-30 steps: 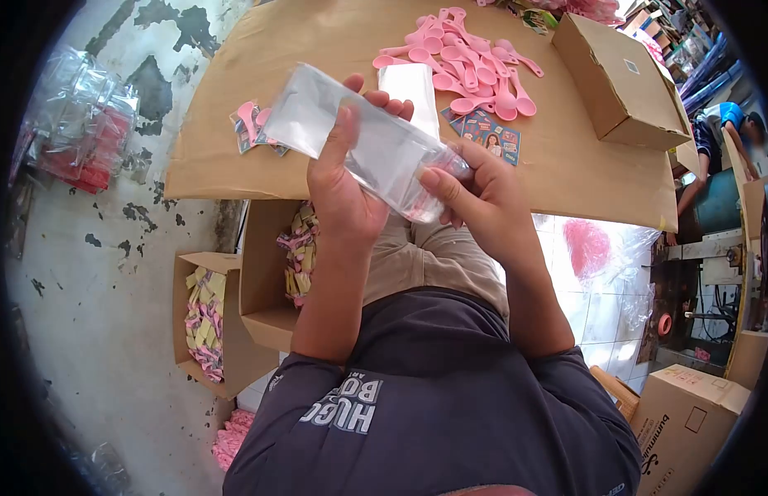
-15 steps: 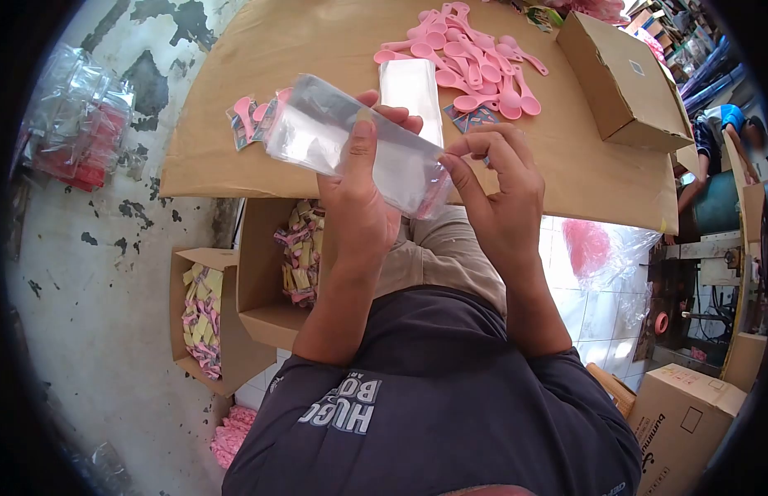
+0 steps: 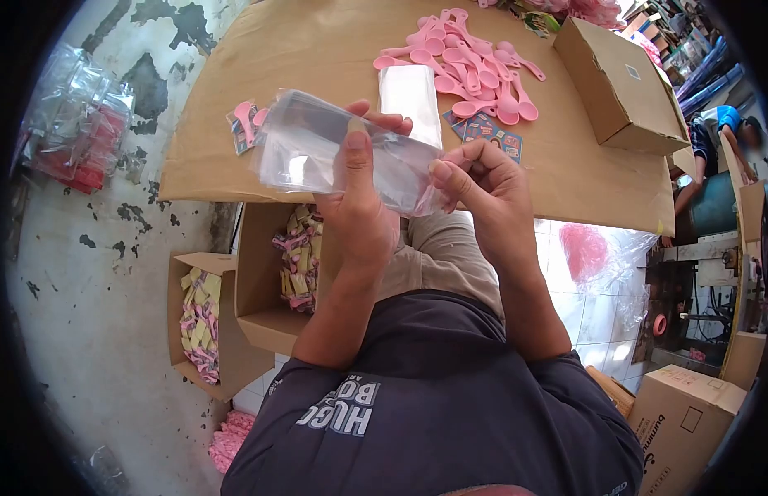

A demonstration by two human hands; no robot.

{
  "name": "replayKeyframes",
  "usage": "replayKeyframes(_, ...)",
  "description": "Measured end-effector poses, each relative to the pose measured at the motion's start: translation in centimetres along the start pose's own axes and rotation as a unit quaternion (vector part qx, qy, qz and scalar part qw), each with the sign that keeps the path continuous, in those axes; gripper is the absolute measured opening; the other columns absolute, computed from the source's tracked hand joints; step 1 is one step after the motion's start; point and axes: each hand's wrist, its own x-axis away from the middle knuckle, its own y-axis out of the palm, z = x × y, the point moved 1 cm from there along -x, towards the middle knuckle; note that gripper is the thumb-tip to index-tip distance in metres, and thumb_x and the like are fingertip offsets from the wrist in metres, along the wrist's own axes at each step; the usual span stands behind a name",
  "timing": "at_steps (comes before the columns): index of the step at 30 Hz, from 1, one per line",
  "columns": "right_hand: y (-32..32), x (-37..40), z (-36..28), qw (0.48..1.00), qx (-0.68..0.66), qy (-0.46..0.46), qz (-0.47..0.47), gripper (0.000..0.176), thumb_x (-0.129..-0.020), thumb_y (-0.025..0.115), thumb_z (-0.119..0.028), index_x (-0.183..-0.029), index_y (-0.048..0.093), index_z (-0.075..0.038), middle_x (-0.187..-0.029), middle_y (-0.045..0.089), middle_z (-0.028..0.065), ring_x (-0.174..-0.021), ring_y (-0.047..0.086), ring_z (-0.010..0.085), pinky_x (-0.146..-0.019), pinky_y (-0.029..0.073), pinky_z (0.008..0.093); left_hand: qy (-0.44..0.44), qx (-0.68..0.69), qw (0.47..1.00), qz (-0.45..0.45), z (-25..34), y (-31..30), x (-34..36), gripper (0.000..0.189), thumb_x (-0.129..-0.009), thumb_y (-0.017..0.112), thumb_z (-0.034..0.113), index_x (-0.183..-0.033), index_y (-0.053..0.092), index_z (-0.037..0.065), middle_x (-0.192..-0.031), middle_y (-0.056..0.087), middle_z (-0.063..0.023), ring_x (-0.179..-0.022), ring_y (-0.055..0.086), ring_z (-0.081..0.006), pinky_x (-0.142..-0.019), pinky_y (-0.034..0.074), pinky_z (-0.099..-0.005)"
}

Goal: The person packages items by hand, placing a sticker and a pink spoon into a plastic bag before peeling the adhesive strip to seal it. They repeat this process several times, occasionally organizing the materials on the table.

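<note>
The left hand clamps a sheaf of clear plastic bags between thumb and fingers, while the right hand has its thumb and forefinger brought together at the sheaf's right end; whether a single layer is caught there I cannot tell. The bags are held up over the tabletop by its near edge, their left ends fanned, which suggests loosened layers. Below that edge, toward the left corner, an open carton holds wrapped pieces. Farther in lie a pale stack and, just beside it, printed cards. Beyond, pink spoons lie heaped toward the far edge, left of a closed cardboard box.
</note>
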Motion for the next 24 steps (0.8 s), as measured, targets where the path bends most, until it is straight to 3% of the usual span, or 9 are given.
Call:
replayKeyframes(11,0.3,0.1,0.2,0.999,-0.022,-0.022,-0.006,0.016,-0.098,0.072,-0.015,-0.101,0.062,-0.002,-0.086,0.069,0.0002,-0.075,0.062,0.0036,-0.066,0.049,0.0196,-0.026,0.021,0.999,0.0,-0.2,0.2,0.2,0.038,-0.109,0.051,0.021,-0.137,0.045,-0.003,-0.111,0.068,-0.0168,-0.107,0.067,-0.0252,-0.092,0.055,-0.04)
replayKeyframes(16,0.4,0.2,-0.5,0.999,-0.043,0.016,-0.011,0.017,-0.098,0.072,-0.013,-0.106,0.064,-0.001,-0.088,0.069,0.0009,-0.082,0.064,0.0049,-0.072,0.05,0.0211,-0.016,0.023,1.0,0.006,-0.3,0.2,0.1,0.038,-0.109,0.051,0.021,-0.137,0.045,-0.003,-0.111,0.068,-0.0154,-0.106,0.067,-0.0246,-0.091,0.056,-0.0401)
replayKeyframes(24,0.0,0.0,0.7,0.999,-0.051,0.007,0.013,0.017,-0.095,0.075,-0.015,-0.1,0.063,-0.004,-0.084,0.067,-0.001,-0.076,0.06,0.0035,-0.067,0.046,0.0201,-0.036,0.022,0.999,-0.007,-0.7,0.4,0.8,0.038,-0.109,0.051,0.022,-0.136,0.046,-0.003,-0.11,0.068,-0.0147,-0.105,0.067,-0.0227,-0.091,0.056,-0.0384)
